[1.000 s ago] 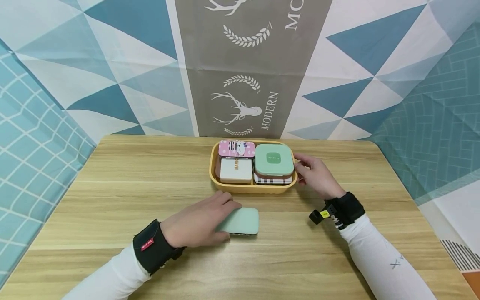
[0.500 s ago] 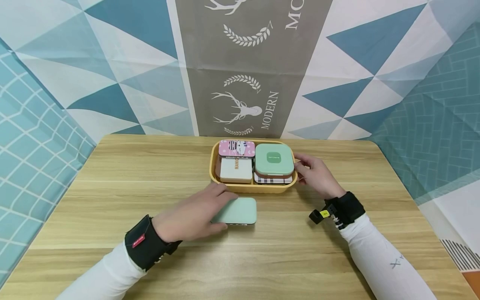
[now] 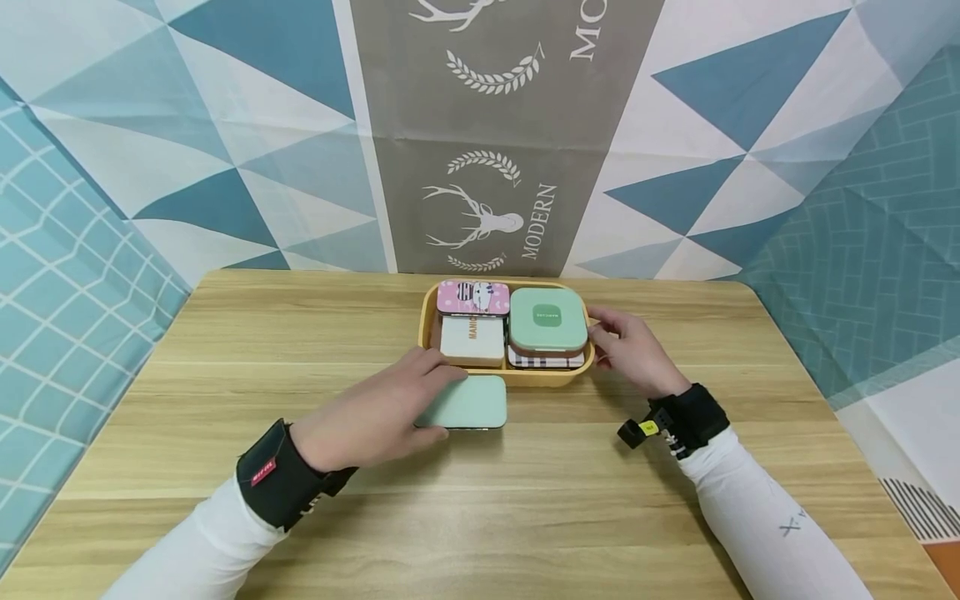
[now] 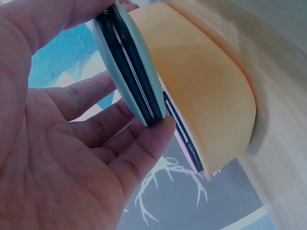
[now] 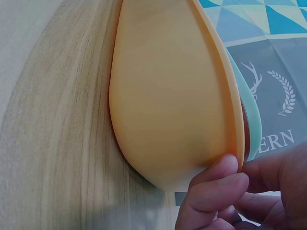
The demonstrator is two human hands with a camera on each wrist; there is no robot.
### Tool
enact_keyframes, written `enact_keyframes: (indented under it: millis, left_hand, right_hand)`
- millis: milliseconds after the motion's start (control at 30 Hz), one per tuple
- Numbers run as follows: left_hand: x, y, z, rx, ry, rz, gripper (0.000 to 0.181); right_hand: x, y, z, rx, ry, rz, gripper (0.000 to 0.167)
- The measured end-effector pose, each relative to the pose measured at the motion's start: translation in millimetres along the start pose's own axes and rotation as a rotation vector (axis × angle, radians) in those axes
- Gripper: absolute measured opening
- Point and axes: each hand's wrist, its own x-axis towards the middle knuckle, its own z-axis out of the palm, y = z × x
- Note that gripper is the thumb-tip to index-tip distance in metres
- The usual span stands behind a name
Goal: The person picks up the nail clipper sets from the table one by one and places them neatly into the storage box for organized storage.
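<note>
My left hand (image 3: 378, 408) pinches a mint-green flat case (image 3: 468, 402) with rounded corners between thumb and fingers. The left wrist view shows its black edge and thin seam (image 4: 132, 67). It is held just in front of a yellow basket (image 3: 517, 377). At the basket's right end my right hand (image 3: 637, 354) grips the rim, fingertips against the outer wall (image 5: 177, 96). Inside the basket, a pink cat-patterned tin (image 3: 474, 297) and a white box (image 3: 472, 340) are on the left; a green square case (image 3: 547, 318) lies over a plaid-patterned case (image 3: 546, 358) on the right.
The basket stands near the back of a wooden table (image 3: 600, 517). Behind the table hangs a patterned cloth (image 3: 487, 125) with deer prints. Both wrists wear black straps; a small black device (image 3: 637, 432) sticks out from the right one.
My left hand has carried the mint-green case away from me and slightly left, up close to the basket's front. The right hand and basket have stayed in place.
</note>
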Motion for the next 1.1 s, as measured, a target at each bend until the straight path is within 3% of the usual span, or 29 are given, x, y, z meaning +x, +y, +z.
enact_keyframes:
  millis: [1100]
  left_hand:
    - [19.2, -23.1, -15.4, 0.026, 0.084, 0.0, 0.059]
  right_hand:
    - [1.6, 2.9, 0.6, 0.01, 0.004, -0.006, 0.047]
